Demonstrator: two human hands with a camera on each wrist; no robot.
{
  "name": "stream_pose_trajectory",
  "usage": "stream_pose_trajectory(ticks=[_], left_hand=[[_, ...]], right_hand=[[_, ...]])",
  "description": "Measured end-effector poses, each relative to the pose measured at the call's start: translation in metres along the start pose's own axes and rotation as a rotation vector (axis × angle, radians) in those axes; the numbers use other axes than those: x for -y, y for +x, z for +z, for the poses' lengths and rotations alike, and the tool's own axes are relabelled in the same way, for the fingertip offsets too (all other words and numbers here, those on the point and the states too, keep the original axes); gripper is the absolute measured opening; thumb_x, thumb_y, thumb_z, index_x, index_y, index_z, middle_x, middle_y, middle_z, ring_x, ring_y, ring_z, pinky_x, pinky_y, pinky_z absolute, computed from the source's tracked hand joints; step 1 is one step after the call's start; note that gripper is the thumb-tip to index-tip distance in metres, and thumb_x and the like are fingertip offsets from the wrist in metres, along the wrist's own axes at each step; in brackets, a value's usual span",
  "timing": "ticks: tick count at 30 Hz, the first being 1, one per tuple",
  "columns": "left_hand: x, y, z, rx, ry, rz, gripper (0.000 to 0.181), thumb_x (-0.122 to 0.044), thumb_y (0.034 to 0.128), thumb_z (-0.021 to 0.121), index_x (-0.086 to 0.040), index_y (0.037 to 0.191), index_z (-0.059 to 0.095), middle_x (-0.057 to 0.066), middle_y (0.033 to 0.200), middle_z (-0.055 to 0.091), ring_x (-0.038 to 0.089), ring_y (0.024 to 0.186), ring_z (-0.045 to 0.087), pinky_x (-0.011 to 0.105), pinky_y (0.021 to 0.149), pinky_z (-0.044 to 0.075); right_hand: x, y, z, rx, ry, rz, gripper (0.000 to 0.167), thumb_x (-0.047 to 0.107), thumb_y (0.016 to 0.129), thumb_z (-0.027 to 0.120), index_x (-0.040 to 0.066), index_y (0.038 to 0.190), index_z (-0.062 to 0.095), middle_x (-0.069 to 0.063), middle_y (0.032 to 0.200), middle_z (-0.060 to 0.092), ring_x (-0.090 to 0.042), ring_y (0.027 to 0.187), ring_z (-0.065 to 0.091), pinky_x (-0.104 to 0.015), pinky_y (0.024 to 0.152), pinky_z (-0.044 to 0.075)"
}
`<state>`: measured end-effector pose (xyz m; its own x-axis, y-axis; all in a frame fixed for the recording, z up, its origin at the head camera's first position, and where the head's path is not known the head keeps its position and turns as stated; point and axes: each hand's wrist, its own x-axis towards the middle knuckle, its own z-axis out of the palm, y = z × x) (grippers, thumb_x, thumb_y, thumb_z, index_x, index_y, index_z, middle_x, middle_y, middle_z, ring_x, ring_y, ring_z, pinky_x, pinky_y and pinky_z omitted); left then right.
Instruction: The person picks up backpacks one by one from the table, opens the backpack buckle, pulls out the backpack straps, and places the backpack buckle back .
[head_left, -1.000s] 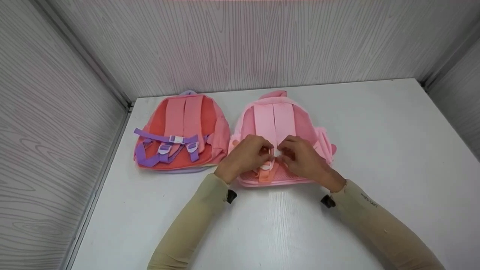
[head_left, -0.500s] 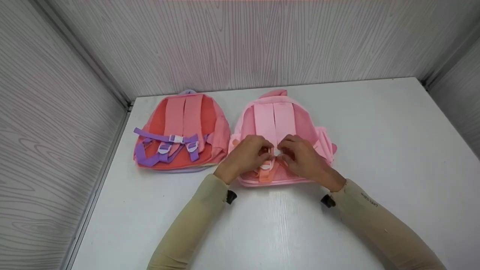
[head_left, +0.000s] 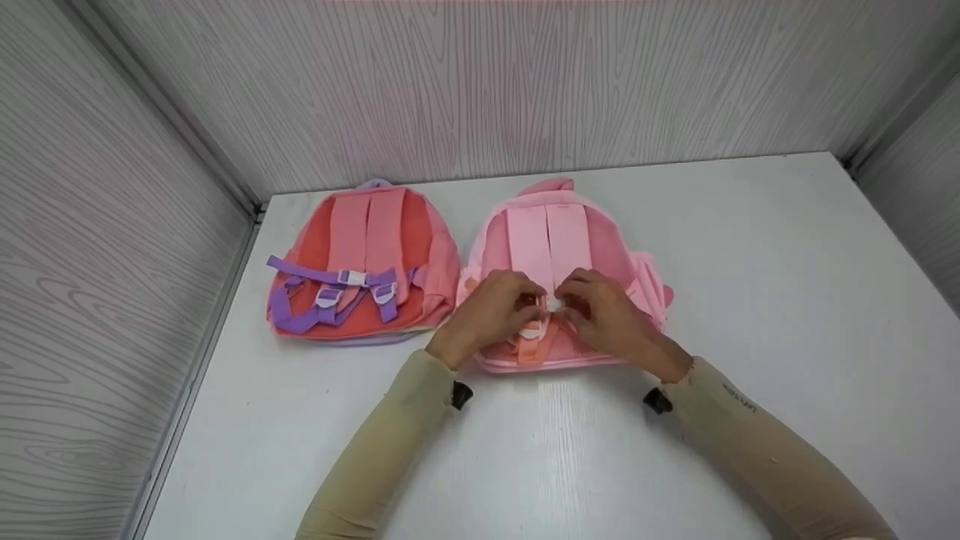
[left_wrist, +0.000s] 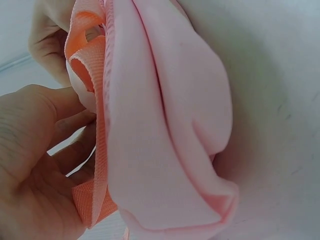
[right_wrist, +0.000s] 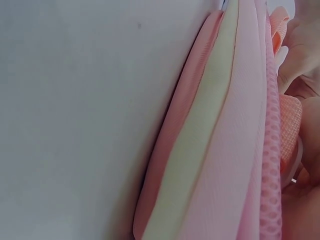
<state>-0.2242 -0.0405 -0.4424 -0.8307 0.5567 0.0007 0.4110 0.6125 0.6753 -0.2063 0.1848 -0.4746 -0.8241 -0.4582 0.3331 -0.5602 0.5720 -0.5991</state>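
Note:
A light pink backpack [head_left: 531, 240] lies with its shoulder straps facing up. Both hands meet over its lower middle, at a small white buckle [head_left: 553, 304] on orange webbing [head_left: 532, 351]. With thumb and fingers, my left hand [head_left: 495, 304] pinches the buckle from the left. My right hand [head_left: 609, 319] pinches it from the other side, fingers bent. Most of the buckle is hidden by the fingertips. In the left wrist view, orange strap loops [left_wrist: 100, 135] hang beside the left hand. The right wrist view shows the bag's mesh back [right_wrist: 270, 165] edge-on, hands partly behind it.
A coral backpack [head_left: 349, 225] with purple straps [head_left: 296, 319] lies just left of the pink one, nearly touching it. Both rest on a white table [head_left: 750, 300]. Grey wood-patterned panels [head_left: 480, 90] stand behind and at the sides.

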Motion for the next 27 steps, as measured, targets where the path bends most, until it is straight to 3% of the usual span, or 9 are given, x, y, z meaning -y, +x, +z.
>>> stream_pose_trajectory(ticks=[6, 27], left_hand=[[0.0039, -0.0003, -0.0001, -0.013, 0.002, 0.053, 0.028, -0.020, 0.0999, 0.077, -0.012, 0.126, 0.080, 0.003, 0.106, 0.076, 0.016, 0.092, 0.062, 0.028, 0.088, 0.057], [0.0060, -0.0035, 0.0008, -0.029, -0.031, 0.016, 0.030, -0.021, 0.0995, 0.078, -0.012, 0.128, 0.079, 0.000, 0.107, 0.075, 0.015, 0.092, 0.064, 0.026, 0.085, 0.058]], right_hand=[[0.0000, 0.0006, -0.0009, 0.007, -0.004, -0.004, 0.017, -0.003, 0.094, 0.073, 0.001, 0.109, 0.078, -0.010, 0.103, 0.071, -0.024, 0.091, 0.062, -0.038, 0.084, 0.057], [-0.0017, -0.0028, -0.0068, 0.026, 0.060, 0.060, 0.018, 0.000, 0.095, 0.077, 0.003, 0.113, 0.079, -0.009, 0.106, 0.071, -0.020, 0.089, 0.065, -0.033, 0.084, 0.061]])
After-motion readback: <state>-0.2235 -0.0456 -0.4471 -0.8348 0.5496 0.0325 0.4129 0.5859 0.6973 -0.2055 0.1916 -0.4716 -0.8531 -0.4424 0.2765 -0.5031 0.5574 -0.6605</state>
